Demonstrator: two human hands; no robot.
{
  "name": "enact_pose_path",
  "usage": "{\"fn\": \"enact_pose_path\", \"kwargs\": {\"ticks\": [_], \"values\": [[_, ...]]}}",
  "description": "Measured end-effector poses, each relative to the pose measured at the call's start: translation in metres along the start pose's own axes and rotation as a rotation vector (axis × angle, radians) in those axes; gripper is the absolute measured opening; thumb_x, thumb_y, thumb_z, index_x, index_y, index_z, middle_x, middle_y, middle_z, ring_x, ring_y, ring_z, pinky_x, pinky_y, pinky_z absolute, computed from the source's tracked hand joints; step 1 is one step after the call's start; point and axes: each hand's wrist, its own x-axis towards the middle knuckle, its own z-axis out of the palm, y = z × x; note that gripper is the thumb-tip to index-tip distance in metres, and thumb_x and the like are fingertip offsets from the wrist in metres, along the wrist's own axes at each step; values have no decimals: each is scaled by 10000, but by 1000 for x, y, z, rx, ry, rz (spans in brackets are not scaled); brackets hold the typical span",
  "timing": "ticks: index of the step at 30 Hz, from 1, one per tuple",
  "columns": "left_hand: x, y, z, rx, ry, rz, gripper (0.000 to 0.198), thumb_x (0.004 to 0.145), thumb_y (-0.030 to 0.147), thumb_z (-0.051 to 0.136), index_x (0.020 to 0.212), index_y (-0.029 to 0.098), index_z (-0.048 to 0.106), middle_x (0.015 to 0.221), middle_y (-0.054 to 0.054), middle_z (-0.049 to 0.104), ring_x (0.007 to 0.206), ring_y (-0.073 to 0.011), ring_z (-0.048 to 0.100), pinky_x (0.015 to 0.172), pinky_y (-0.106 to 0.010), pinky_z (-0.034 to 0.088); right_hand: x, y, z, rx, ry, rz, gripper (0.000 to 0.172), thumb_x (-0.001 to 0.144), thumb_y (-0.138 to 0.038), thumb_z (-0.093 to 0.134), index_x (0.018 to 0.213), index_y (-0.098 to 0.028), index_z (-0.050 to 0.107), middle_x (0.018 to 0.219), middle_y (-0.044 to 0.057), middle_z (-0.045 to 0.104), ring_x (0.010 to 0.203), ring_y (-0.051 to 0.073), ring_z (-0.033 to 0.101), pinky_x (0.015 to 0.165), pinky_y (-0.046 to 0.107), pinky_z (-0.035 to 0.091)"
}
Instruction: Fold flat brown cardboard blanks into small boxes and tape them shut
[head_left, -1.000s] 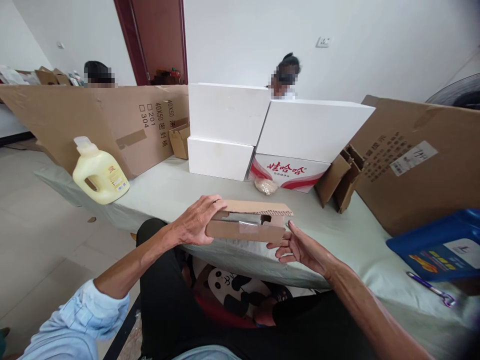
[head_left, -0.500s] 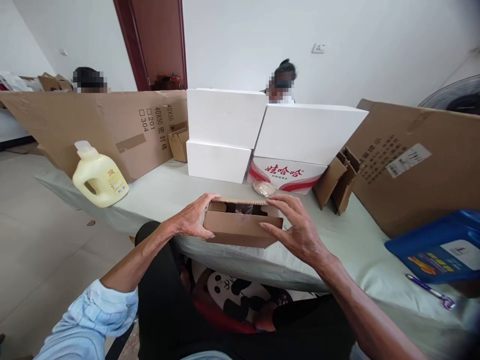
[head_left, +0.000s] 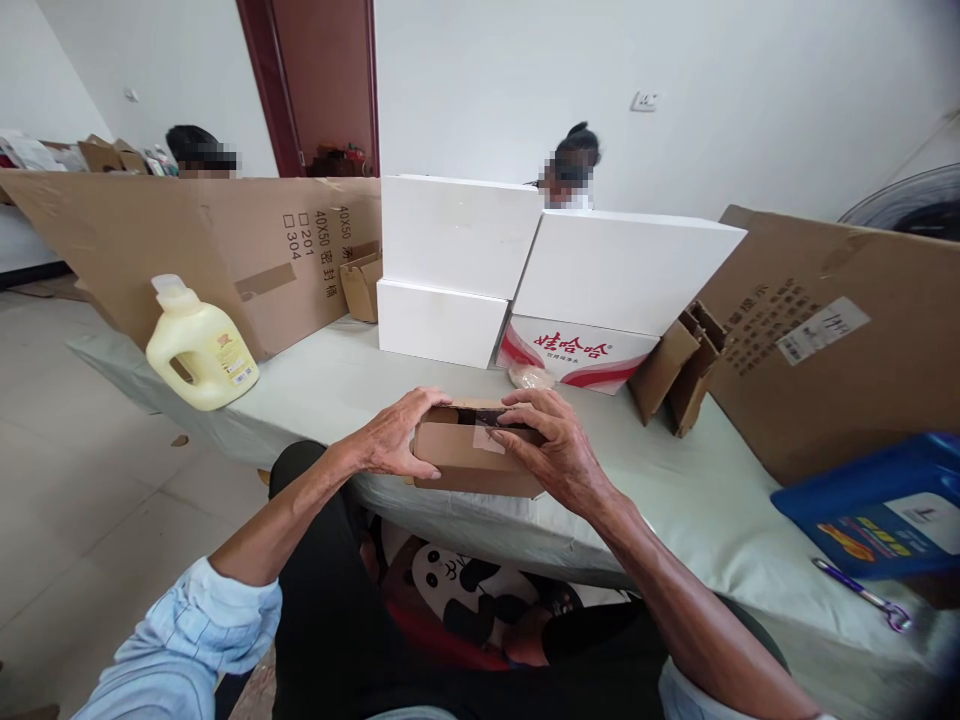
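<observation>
A small brown cardboard box (head_left: 465, 462) lies at the near edge of the cloth-covered table, with a dark gap along its top. My left hand (head_left: 397, 435) grips its left end, thumb on the front and fingers over the back edge. At the gap's right side, my right hand (head_left: 551, 440) has thumb and forefinger close together at a clear plastic piece (head_left: 486, 437), which hangs over the front wall. The box's contents are mostly hidden. Just behind it sits a small clear plastic bundle (head_left: 531, 377).
White boxes (head_left: 457, 235) and a red-and-white printed carton (head_left: 574, 352) stand behind. Large cardboard panels (head_left: 285, 260) flank the table. A yellow jug (head_left: 201, 345) is left; a blue container (head_left: 874, 510) and purple-handled tool (head_left: 862, 592) are right. Two people sit beyond.
My right hand has moved left along the box, from its right end to the gap. The clear plastic, inside the gap before, now lies over the front edge. My left hand keeps its hold.
</observation>
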Motion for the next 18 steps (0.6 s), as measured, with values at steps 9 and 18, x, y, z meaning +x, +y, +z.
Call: {"fn": "enact_pose_path", "kwargs": {"ticks": [9,18], "values": [[5,-5,5,78,70,-13,939,701,396,970,1483,256,469,1430,-152,591,1308,-391,620,1073,-554,553,-4,-26,-4,-44,112,-212,170,1038,-74,655,1061,-240,689,1082,79,725,984,237,661,867,414,559],[2,-8,0,67,82,-45,929,718,590,954,1445,245,490,1350,-140,592,1220,-372,623,1006,-527,557,-20,-44,-2,-50,134,-306,245,1008,-24,645,1130,-233,678,1041,77,749,978,225,709,1014,456,616]]}}
